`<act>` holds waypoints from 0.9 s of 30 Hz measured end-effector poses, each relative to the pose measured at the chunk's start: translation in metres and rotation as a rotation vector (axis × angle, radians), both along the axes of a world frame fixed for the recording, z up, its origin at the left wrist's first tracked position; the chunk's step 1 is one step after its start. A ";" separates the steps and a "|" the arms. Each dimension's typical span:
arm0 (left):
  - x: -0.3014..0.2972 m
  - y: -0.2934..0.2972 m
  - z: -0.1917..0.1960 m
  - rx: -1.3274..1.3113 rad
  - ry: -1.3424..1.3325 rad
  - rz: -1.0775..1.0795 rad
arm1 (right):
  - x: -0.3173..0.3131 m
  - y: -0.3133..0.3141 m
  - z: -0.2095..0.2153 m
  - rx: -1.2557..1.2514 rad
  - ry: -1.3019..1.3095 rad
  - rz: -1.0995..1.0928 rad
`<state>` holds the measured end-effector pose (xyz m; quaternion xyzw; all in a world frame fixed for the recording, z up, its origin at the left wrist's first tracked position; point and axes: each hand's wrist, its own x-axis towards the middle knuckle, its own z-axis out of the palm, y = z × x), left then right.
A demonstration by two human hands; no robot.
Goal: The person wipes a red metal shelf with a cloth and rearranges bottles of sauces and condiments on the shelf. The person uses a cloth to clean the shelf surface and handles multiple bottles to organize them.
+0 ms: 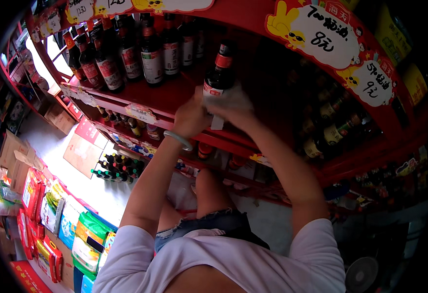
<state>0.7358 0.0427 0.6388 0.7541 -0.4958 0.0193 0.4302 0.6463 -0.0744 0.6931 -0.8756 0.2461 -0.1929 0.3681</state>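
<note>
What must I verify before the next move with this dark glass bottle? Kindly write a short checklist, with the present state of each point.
1. Left hand supports the dark glass bottle: ok, it is at the lower left side.
2. Bottle is about upright, neck up: ok.
3. Right hand has a firm grip: cannot tell, it is blurred.
4. Bottle's base rests on the red shelf: cannot tell, the hands hide it.
5. Grouped bottles at left stand upright, apart from the hands: ok.
6. Pale bracelet does not touch the bottle: ok, it sits at the left wrist.
</note>
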 end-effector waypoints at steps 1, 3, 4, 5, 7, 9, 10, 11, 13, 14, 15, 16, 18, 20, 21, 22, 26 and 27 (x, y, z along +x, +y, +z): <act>0.001 -0.003 -0.001 -0.006 0.004 -0.014 | -0.006 -0.009 -0.021 0.154 -0.126 0.190; 0.000 -0.006 -0.001 0.004 0.014 -0.032 | -0.010 -0.021 -0.037 0.255 -0.308 0.339; -0.001 -0.004 0.001 0.022 0.022 -0.030 | -0.008 -0.020 -0.032 0.207 -0.364 0.304; -0.003 -0.003 0.003 0.040 0.029 -0.028 | -0.006 -0.020 -0.027 0.158 -0.419 0.267; -0.004 0.000 0.007 0.061 -0.043 -0.041 | 0.005 -0.020 -0.003 0.178 -0.604 0.293; -0.002 0.004 0.005 0.062 -0.049 -0.012 | 0.011 0.011 0.038 0.287 -0.780 0.293; -0.004 0.002 0.005 0.041 -0.022 0.004 | 0.017 0.011 0.042 0.298 -0.714 0.243; -0.007 -0.001 0.004 0.019 0.007 0.017 | 0.025 0.005 0.046 0.307 -0.646 0.190; -0.011 -0.004 0.004 -0.006 -0.036 0.037 | 0.030 0.015 0.055 0.239 -0.550 0.013; -0.013 -0.004 0.004 -0.018 -0.056 0.046 | 0.033 0.013 0.053 0.214 -0.541 0.029; -0.013 -0.003 0.006 -0.062 -0.081 0.012 | 0.036 0.008 0.048 0.189 -0.531 0.045; -0.013 -0.002 0.006 -0.016 -0.046 0.000 | 0.035 0.006 0.046 0.170 -0.521 0.064; -0.011 0.000 0.005 0.076 0.022 -0.024 | 0.028 0.004 0.043 0.199 -0.538 0.088; 0.014 0.006 -0.001 -0.092 0.239 -0.278 | 0.029 0.000 0.034 0.185 -0.592 0.111; 0.023 0.005 -0.007 -0.176 0.349 -0.405 | 0.028 -0.002 0.026 0.321 -0.655 0.235; 0.008 0.010 0.020 -0.280 0.843 -0.471 | 0.023 -0.009 0.024 0.209 -0.579 0.148; 0.002 0.014 0.055 -0.508 0.938 -0.332 | 0.007 0.005 0.023 0.061 -0.136 -0.071; -0.004 0.008 0.061 -0.498 0.929 -0.318 | 0.006 -0.005 -0.013 0.052 -0.096 -0.011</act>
